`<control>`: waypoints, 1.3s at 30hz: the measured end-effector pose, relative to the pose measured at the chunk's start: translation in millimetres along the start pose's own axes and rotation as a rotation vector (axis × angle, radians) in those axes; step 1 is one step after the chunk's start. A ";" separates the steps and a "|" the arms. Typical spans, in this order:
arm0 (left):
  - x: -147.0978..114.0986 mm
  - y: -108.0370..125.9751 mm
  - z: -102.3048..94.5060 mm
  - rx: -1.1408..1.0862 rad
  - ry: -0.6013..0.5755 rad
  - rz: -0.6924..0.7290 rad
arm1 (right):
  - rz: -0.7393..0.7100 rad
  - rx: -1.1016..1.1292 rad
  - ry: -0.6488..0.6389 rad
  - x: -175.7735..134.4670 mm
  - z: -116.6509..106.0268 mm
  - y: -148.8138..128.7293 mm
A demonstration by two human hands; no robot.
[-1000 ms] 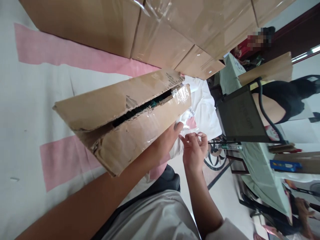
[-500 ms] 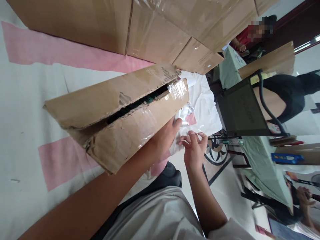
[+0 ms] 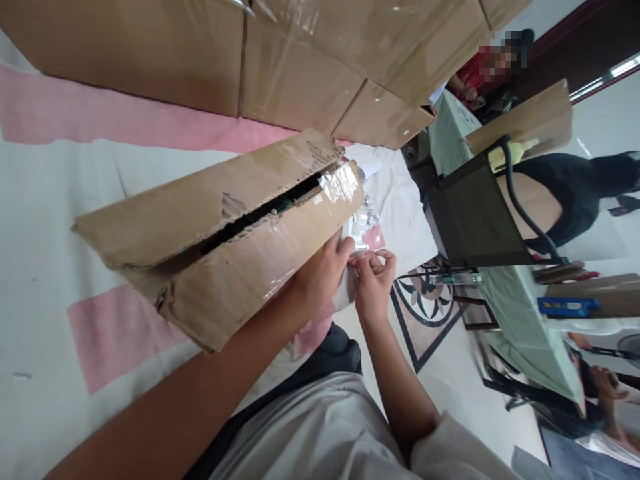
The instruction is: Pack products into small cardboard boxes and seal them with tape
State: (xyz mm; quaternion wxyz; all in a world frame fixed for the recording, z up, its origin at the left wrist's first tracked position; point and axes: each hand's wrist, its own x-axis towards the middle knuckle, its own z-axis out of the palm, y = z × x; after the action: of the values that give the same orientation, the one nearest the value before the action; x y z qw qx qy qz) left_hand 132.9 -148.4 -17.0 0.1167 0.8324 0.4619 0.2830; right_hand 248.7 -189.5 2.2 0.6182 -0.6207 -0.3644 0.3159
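Observation:
A worn cardboard box [image 3: 260, 267] with a long torn gap along its top lies on the covered table, and dark contents show in the gap. Past the box's near right side, my left hand [image 3: 325, 267] is closed, its thumb against a small white piece [image 3: 353, 233] with a shiny end; what kind of thing it is I cannot tell. Just beside it, my right hand [image 3: 373, 283] pinches with thumb and forefinger at that end. Whatever lies between those fingertips is too small to make out. Crumpled silvery wrapping [image 3: 370, 217] lies beyond the hands.
Large taped cardboard cartons [image 3: 300, 80] line the table's far side. The pink and white cloth [image 3: 150, 150] covers the table. On the right stand a black mesh chair [image 3: 483, 217] and a green-covered table [image 3: 530, 333] with a blue box [image 3: 567, 307]. Other people sit farther off.
My right hand has come in to my left hand, and its spread fingers have closed into a pinch. The view has shifted slightly, so the box appears a little farther left.

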 end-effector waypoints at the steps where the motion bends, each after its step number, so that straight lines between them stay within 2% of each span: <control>1: 0.2 0.0 -0.4 -0.005 -0.002 0.004 | -0.008 -0.007 0.000 -0.2 0.4 1.5; 7: 0.7 0.1 -5.0 -0.058 -0.036 0.006 | -0.023 -0.032 -0.011 2.8 0.2 5.3; 15: -0.9 -2.7 -7.8 -0.109 -0.040 0.111 | 0.031 0.000 0.009 3.8 -3.5 6.8; 21: -0.6 -2.2 -9.2 -0.093 -0.038 0.105 | 0.044 -0.108 0.007 5.8 -15.0 -2.6; 23: 0.1 -1.0 -12.0 -0.105 -0.039 0.110 | -0.016 -0.207 0.030 4.8 -20.8 -10.7; 26: 0.5 2.6 -19.3 -0.231 0.016 0.092 | -0.196 -0.290 0.024 0.3 -26.6 -23.5; 29: 0.5 7.5 -31.9 -0.535 0.090 0.017 | -0.394 -0.275 -0.103 -6.3 -25.7 -32.1; 32: 1.7 12.3 -50.7 -0.859 0.046 -0.066 | -0.544 -0.268 -0.237 -11.6 -18.5 -36.4; 35: 3.6 17.1 -72.2 -0.986 0.067 -0.118 | -0.599 -0.253 -0.315 -12.0 -8.2 -40.7; 39: 2.1 24.0 -92.6 -0.910 0.214 -0.145 | -0.591 -0.246 -0.363 -7.8 3.2 -50.3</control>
State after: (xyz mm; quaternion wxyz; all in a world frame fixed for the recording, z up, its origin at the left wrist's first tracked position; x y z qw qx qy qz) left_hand 97.0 -166.1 69.9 0.4407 0.6288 0.3572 0.5318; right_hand 238.7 -195.9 51.8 0.5287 -0.4923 -0.6670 0.1823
